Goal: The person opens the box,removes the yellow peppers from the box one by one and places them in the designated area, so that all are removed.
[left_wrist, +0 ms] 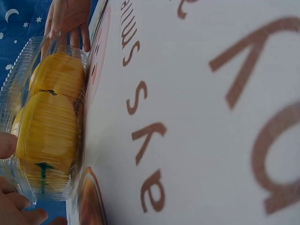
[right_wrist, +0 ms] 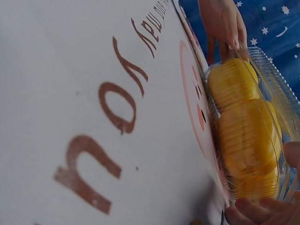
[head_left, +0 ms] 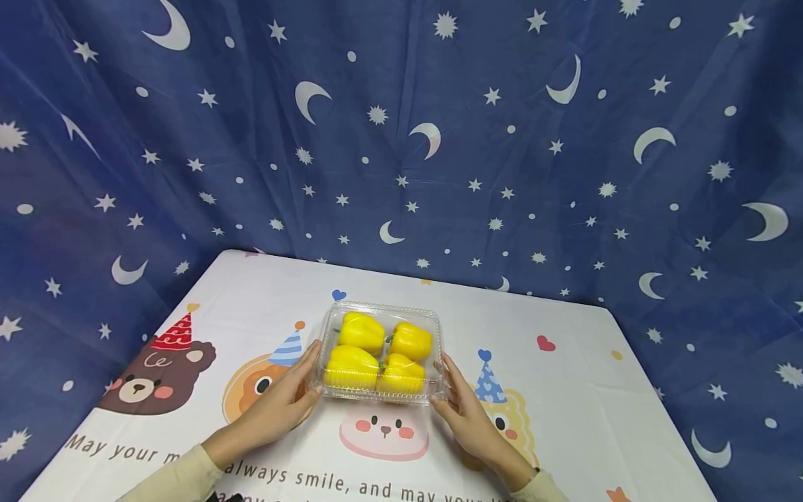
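Note:
A clear plastic clamshell box [head_left: 389,307] with ribbed edges sits near the middle of the tabletop, its lid down. Inside lie several yellow bell peppers [head_left: 361,333] with green stems. My left hand [head_left: 279,404] holds the box by its left side, thumb at the near left corner. On the opposite side my right hand [head_left: 464,418] grips it likewise, thumb at the near right corner. The left wrist view shows the thumb and fingers [left_wrist: 18,206] around the end of the box. In the right wrist view, fingertips [right_wrist: 248,208] reach under the box's lower edge.
The table [head_left: 564,390] wears a white cloth printed with cartoon animals, party hats and brown lettering. Behind and on both sides hangs a dark blue curtain [head_left: 464,230] with white moons and stars. The table's far edge runs along the curtain.

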### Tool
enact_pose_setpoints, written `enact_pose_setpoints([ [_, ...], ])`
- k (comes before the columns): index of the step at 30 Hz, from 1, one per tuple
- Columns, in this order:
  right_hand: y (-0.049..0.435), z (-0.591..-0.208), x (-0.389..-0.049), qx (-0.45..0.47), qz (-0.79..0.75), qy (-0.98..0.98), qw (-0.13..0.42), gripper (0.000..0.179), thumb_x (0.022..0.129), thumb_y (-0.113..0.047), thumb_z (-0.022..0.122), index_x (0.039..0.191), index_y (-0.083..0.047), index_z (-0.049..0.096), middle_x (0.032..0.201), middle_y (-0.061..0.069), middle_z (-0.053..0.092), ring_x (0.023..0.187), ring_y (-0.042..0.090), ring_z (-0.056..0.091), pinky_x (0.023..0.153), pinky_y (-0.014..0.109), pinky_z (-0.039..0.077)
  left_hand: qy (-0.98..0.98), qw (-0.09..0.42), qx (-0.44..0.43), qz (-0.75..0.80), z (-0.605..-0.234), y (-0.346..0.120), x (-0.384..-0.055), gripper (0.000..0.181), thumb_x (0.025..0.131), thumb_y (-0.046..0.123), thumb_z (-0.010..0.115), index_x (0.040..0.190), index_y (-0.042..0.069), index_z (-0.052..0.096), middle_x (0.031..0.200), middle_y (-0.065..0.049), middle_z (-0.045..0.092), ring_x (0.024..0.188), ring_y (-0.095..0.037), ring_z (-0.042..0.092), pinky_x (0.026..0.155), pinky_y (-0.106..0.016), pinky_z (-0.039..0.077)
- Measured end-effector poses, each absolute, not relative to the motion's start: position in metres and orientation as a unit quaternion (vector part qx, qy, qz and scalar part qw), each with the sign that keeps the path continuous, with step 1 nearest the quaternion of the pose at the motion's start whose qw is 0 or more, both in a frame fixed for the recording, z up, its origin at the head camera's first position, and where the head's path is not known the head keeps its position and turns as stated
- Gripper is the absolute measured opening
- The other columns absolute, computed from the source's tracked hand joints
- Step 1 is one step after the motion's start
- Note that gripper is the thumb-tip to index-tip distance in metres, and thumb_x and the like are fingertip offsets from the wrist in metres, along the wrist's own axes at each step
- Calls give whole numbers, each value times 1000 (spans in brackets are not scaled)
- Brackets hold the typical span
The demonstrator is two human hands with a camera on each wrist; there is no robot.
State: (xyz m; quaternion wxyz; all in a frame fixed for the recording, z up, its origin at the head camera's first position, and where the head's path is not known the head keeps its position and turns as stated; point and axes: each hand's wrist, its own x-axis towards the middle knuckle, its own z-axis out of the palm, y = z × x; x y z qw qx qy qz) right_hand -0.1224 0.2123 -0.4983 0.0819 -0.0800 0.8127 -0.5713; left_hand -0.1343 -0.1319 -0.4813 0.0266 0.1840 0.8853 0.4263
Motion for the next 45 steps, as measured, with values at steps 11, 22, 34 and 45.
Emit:
enact_pose_setpoints([
  [11, 213, -498, -123, -92, -584, 802, 82, 80, 101, -18, 62, 163, -31, 13, 168, 16, 25, 148, 43, 37, 117, 49, 37, 888, 13, 184, 421, -480, -138, -138, 77, 98, 27, 66, 162, 13, 25, 168, -13, 26, 152, -37, 30, 120, -56, 27],
  [22, 217, -499, -126, -107, -573, 808, 86, 83, 101, -20, 62, 164, -29, 9, 167, 19, 24, 147, 44, 38, 116, 48, 39, 888, 9, 206, 411, -481, -146, -142, 82, 94, 30, 71, 161, 11, 27, 166, -15, 29, 151, -38, 33, 118, -57, 32],
  [34, 221, -500, -127, -135, -585, 792, 109, 83, 103, -13, 57, 164, -15, 1, 166, 25, 21, 145, 44, 42, 115, 41, 41, 885, -16, 215, 413, -478, -148, -143, 74, 99, 32, 64, 160, 11, 29, 164, -19, 31, 148, -41, 36, 116, -60, 35],
  [45, 222, -497, -127, -119, -565, 808, 116, 80, 103, -16, 57, 164, -10, 5, 165, 25, 26, 144, 44, 43, 114, 40, 42, 874, 10, 202, 442, -467, -150, -145, 69, 103, 36, 56, 162, 15, 26, 166, -19, 27, 132, -50, 53, 104, -64, 49],
])
